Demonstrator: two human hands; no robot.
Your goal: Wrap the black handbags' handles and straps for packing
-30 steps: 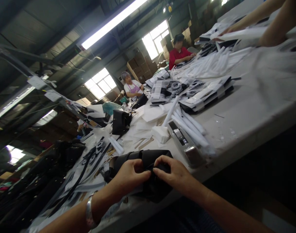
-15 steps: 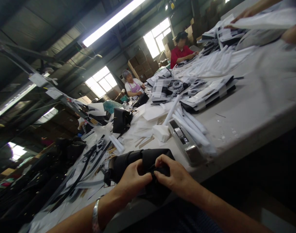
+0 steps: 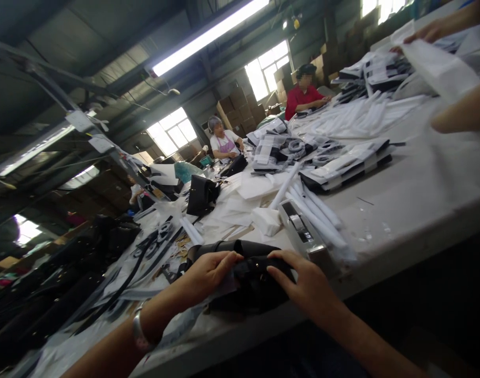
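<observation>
A black bag [image 3: 248,294] with small gold-coloured studs lies at the table's near edge, between my two hands. My left hand [image 3: 210,273], with a silvery bracelet at its wrist, pinches the bag's upper left part, thumb and fingers together. On the right side, my right hand [image 3: 299,270] grips the bag's edge between thumb and forefinger. A strip of the bag runs between both hands. The underside of the bag is dark and hard to make out. Just beyond my right hand stands a tape dispenser [image 3: 299,226].
White foam tubes [image 3: 322,210] lie behind the dispenser, with white sheets [image 3: 240,194] beside them. Another black bag [image 3: 200,194] stands farther left. Wrapped bags [image 3: 346,163] are piled beyond. A co-worker's hand [image 3: 427,34] holds white material at upper right. Two people sit across the table.
My hands have moved apart along the bag, the right one shifting right and the left one slightly up. The co-worker's white material at upper right now hangs down. The view has shifted slightly.
</observation>
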